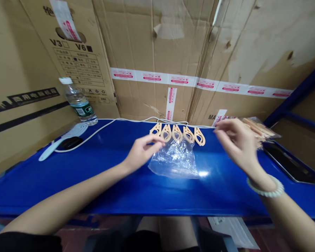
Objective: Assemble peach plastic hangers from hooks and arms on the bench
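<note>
Several beige plastic clips (177, 133) lie in a row on the blue table top (99, 175), near its back edge. A clear plastic bag (174, 160) lies just in front of them. My left hand (142, 151) pinches the left edge of the bag, its fingers curled together beside the leftmost clip. My right hand (235, 141) hovers to the right of the row with fingers loosely bent and apart, nothing visible in it. A pale bead bracelet (265, 188) is on my right wrist.
A water bottle (78, 101) stands at the back left beside a white brush-like handle (61, 140), a dark object and a white cable (102, 126). A bag of more clips (259, 130) and a dark phone (287, 161) lie at the right. Cardboard boxes (157, 52) wall the back.
</note>
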Demonstrator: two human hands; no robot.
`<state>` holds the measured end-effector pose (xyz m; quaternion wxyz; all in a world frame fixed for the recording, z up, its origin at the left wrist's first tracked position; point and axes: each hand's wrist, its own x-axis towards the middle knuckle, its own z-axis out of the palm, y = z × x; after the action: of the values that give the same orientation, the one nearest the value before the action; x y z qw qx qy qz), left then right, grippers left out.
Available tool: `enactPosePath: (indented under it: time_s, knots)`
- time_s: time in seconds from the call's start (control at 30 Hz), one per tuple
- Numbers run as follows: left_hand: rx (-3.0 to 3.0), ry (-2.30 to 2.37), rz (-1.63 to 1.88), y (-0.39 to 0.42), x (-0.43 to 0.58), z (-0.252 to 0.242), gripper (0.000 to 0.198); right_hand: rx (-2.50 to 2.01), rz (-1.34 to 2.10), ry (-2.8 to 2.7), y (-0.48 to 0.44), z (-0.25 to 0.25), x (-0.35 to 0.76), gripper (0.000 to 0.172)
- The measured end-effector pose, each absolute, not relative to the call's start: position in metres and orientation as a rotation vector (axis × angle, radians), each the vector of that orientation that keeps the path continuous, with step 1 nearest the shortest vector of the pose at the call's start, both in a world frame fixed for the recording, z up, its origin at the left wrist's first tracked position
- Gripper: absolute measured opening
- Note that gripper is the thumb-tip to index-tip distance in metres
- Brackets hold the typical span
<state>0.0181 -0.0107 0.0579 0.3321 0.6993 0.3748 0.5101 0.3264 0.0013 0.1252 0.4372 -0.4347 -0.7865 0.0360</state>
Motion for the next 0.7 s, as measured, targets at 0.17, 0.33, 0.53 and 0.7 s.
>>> enactPosePath:
  time_s: [0.17,0.33,0.53,0.7]
  knots:
    - [1.355,1.212,1.223,0.03,0.007,0.035,0.029,-1.403,0.913,-1.82,0.04,0.067,0.326,0.029]
    - [1.29,1.089,1.002,0.027,0.013,0.024,0.031,-1.281,1.355,-1.743,0.04,0.047,0.325,0.037]
    - [1.278,1.079,0.983,0.017,0.02,0.017,0.038,-1.128,1.464,-1.575,0.032,0.041,0.321,0.036]
    - [1.281,1.076,1.151,0.014,0.024,0.011,0.053,-1.037,1.432,-1.37,0.035,0.038,0.318,0.034]
